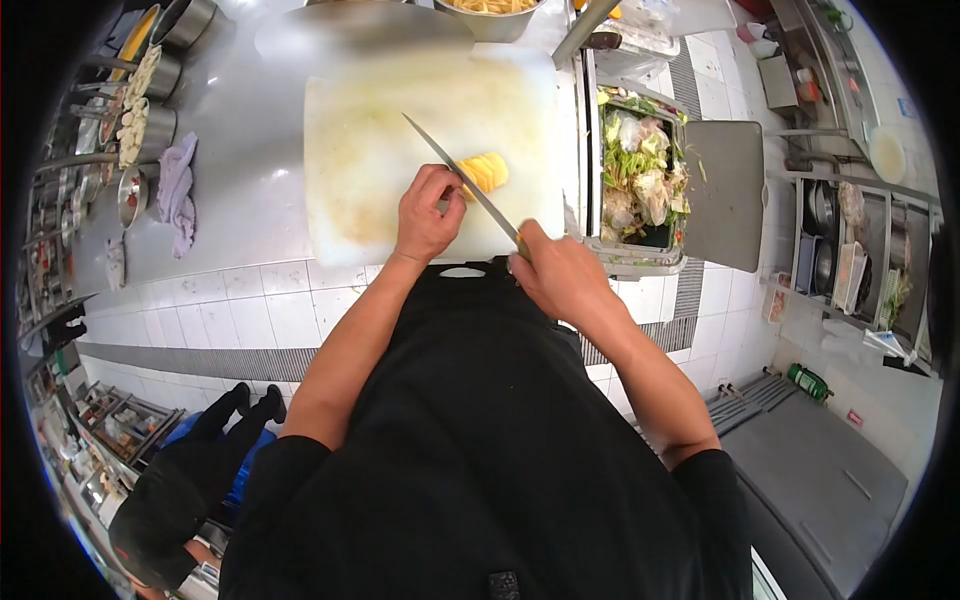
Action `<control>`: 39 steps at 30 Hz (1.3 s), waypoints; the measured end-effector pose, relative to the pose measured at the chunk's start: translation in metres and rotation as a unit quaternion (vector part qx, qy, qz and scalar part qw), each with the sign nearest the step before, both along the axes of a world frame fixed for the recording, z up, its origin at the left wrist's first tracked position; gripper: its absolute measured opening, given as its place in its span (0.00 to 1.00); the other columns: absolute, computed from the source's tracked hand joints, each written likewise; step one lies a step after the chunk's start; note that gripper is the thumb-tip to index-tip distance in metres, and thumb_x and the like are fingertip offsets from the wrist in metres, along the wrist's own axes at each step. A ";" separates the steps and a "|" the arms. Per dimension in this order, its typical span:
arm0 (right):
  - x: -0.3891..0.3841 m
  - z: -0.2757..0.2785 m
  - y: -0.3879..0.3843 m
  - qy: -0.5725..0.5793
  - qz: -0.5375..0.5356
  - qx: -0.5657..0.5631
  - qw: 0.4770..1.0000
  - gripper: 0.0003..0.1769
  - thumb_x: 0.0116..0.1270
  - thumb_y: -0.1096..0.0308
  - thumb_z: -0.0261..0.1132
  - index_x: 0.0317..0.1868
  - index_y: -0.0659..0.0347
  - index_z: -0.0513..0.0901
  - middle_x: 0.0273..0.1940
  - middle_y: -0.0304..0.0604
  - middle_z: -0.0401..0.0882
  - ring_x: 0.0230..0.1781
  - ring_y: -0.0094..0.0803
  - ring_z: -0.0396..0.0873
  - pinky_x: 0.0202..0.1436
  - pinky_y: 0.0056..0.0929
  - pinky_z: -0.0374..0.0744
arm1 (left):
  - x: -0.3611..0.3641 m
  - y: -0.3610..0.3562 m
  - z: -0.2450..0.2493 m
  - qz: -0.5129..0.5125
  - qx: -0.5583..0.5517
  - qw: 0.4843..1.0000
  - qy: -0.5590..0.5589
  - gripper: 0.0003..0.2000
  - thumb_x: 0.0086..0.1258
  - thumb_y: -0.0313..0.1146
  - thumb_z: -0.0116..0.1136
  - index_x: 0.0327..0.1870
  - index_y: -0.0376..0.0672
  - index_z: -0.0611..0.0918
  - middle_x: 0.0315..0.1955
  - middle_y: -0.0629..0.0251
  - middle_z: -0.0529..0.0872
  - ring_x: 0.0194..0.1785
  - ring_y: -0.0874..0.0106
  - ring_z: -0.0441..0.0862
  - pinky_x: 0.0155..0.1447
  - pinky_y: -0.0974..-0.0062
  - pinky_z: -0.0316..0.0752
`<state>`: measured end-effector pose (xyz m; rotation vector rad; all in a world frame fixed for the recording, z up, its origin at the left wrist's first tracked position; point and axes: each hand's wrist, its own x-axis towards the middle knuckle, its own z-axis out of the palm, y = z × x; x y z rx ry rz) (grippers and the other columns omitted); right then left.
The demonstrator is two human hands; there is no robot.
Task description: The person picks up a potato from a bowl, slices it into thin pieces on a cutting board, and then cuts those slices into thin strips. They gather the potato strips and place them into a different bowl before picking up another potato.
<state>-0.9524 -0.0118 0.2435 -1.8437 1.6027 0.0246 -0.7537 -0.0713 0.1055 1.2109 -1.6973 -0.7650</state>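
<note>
A long knife [438, 148] points up and to the left over a white cutting board [350, 150]. Its handle is in my right hand [548, 268], whose fingers are wrapped round it near the board's lower right edge. Yellow slices [484, 172] lie overlapping on the board, just right of the blade. My left hand [430, 213] is on the other side of the knife, fingers curled and knuckles close to the blade. Whatever its fingertips hold is hidden.
A bin of vegetable scraps [640, 180] stands right of the board. A purple cloth [176, 195] and several pans are at the left. A bowl of pale strips [490, 8] sits beyond the board. Another person [175, 500] is at the lower left.
</note>
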 end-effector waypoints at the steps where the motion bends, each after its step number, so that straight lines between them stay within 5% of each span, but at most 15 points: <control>1: -0.005 0.006 0.006 0.000 0.002 -0.001 1.000 0.13 0.73 0.62 0.60 0.46 0.64 0.72 0.27 0.63 0.84 0.31 0.65 0.84 0.38 0.62 0.80 | 0.000 0.000 -0.001 0.002 -0.001 1.000 0.000 0.06 0.66 0.21 0.62 0.42 0.38 0.81 0.42 0.57 0.83 0.37 0.64 0.86 0.43 0.70 0.82; 4: -0.009 0.009 0.014 0.003 0.012 0.020 1.000 0.15 0.75 0.60 0.62 0.47 0.64 0.70 0.26 0.61 0.83 0.30 0.65 0.83 0.36 0.62 0.78 | 0.001 0.000 -0.001 -0.001 -0.005 1.000 0.005 0.06 0.65 0.21 0.62 0.42 0.38 0.81 0.42 0.57 0.83 0.37 0.64 0.86 0.43 0.70 0.82; 11: 0.038 -0.083 -0.026 -0.013 -0.021 -0.102 0.994 0.13 0.72 0.63 0.61 0.46 0.64 0.73 0.26 0.60 0.85 0.29 0.60 0.86 0.34 0.58 0.83 | 0.003 0.000 0.005 0.013 -0.003 1.000 -0.004 0.05 0.65 0.22 0.63 0.40 0.39 0.83 0.41 0.59 0.84 0.37 0.63 0.87 0.42 0.69 0.84; 23: -0.005 -0.002 0.009 -0.007 0.015 -0.010 1.000 0.15 0.74 0.60 0.61 0.48 0.64 0.71 0.27 0.62 0.84 0.30 0.65 0.83 0.37 0.62 0.79 | 0.002 0.003 0.000 0.011 -0.012 1.000 -0.004 0.05 0.65 0.22 0.63 0.40 0.39 0.82 0.40 0.59 0.85 0.36 0.63 0.87 0.41 0.69 0.84; 32: 0.042 -0.084 -0.033 -0.040 -0.012 -0.111 0.993 0.14 0.71 0.64 0.62 0.48 0.65 0.73 0.26 0.60 0.85 0.30 0.61 0.86 0.37 0.59 0.83 | 0.007 0.005 -0.001 0.022 -0.018 0.999 -0.029 0.06 0.65 0.23 0.64 0.41 0.39 0.84 0.41 0.59 0.86 0.37 0.62 0.87 0.42 0.68 0.83; 39: 0.014 -0.020 -0.011 -0.024 0.007 -0.058 0.998 0.12 0.72 0.64 0.60 0.46 0.65 0.74 0.26 0.60 0.84 0.30 0.63 0.85 0.37 0.61 0.81 | 0.003 0.005 -0.001 0.019 -0.017 1.000 -0.016 0.05 0.65 0.22 0.64 0.41 0.39 0.83 0.39 0.59 0.86 0.36 0.64 0.87 0.41 0.69 0.83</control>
